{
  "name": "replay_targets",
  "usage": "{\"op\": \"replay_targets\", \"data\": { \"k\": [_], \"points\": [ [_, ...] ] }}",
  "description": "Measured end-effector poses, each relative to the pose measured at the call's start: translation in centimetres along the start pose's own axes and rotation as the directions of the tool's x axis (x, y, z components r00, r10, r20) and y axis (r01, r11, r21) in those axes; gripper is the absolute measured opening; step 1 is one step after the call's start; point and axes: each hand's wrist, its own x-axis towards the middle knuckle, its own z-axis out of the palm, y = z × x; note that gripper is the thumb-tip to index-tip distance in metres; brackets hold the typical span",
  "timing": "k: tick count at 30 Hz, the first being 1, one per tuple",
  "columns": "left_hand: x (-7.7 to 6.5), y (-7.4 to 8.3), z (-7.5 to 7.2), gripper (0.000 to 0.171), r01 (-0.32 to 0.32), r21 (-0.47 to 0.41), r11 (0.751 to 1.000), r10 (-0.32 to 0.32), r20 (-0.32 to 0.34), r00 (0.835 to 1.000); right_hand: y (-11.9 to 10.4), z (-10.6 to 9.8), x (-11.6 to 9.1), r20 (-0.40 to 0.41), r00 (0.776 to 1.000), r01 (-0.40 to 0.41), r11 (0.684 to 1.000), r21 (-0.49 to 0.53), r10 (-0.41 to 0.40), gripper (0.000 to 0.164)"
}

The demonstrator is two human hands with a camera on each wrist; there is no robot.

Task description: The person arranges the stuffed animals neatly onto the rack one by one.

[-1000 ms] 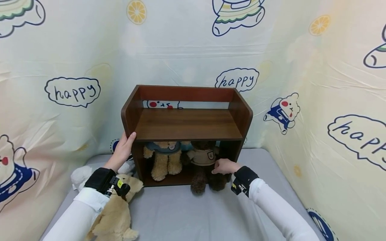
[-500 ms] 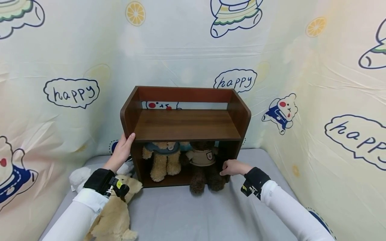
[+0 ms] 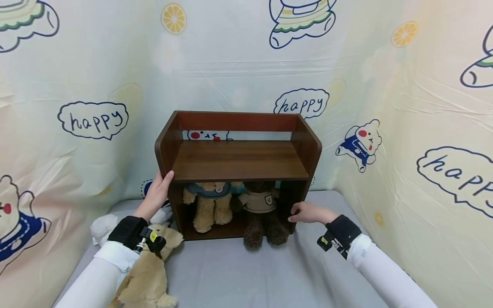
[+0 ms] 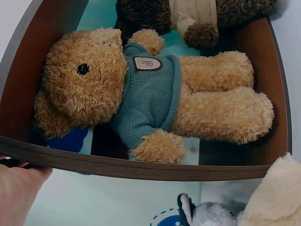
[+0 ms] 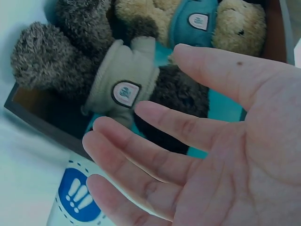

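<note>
A brown wooden shelf stands on the grey surface, with two teddy bears in its lower compartment. At its left side panel, my left hand grips the edge, thumb to the front; the other fingers are mostly hidden. The light brown teddy bear in a blue-green sweater is on the left of the compartment. To the right sits the dark brown teddy bear in a beige sweater, feet past the front edge. My right hand is beside that bear, near the right panel, fingers loosely extended and holding nothing.
A tan plush toy lies below my left forearm at the front left. Behind it are a white plush and a grey one. A printed curtain hangs close behind the shelf and along both sides.
My right hand has come away from the dark brown bear's leg and moved right, to the right panel. My left hand stays on the shelf; both bears keep their places.
</note>
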Motion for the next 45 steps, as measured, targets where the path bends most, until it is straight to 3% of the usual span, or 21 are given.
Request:
{"op": "replay_targets", "data": {
  "k": [8, 18, 24, 29, 37, 45],
  "points": [
    [0.0, 0.1, 0.0, 0.071, 0.001, 0.013, 1.0, -0.001, -0.001, 1.0, 0.6, -1.7, -1.4, -0.028, 0.999, 0.032, 0.999, 0.042, -0.031, 0.036],
    [0.0, 0.1, 0.1, 0.069, -0.016, 0.006, 1.0, 0.016, -0.013, 1.0, 1.0, -3.4, -2.5, -0.128, 0.99, 0.07, 0.996, 0.048, -0.064, 0.041],
    [-0.1, 0.0, 0.0, 0.069, -0.014, 0.01, 1.0, 0.014, -0.019, 1.0, 1.1, -4.1, -3.0, -0.223, 0.972, 0.076, 0.997, 0.001, -0.074, 0.039],
    [-0.1, 0.1, 0.1, 0.068, -0.021, 0.006, 1.0, 0.021, -0.016, 1.0, 1.3, -4.8, -3.5, -0.274, 0.957, 0.104, 0.994, 0.021, -0.094, 0.043],
    [0.1, -0.1, 0.1, 0.068, -0.026, 0.005, 1.0, 0.027, -0.02, 0.999, 1.5, -5.7, -3.8, -0.391, 0.914, 0.135, 0.99, 0.045, -0.107, 0.042],
    [0.0, -0.1, 0.1, 0.069, -0.022, 0.004, 1.0, 0.022, -0.015, 1.0, 1.1, -6.6, -3.8, -0.435, 0.9, 0.07, 0.995, 0.066, -0.034, 0.048]
  ]
}}
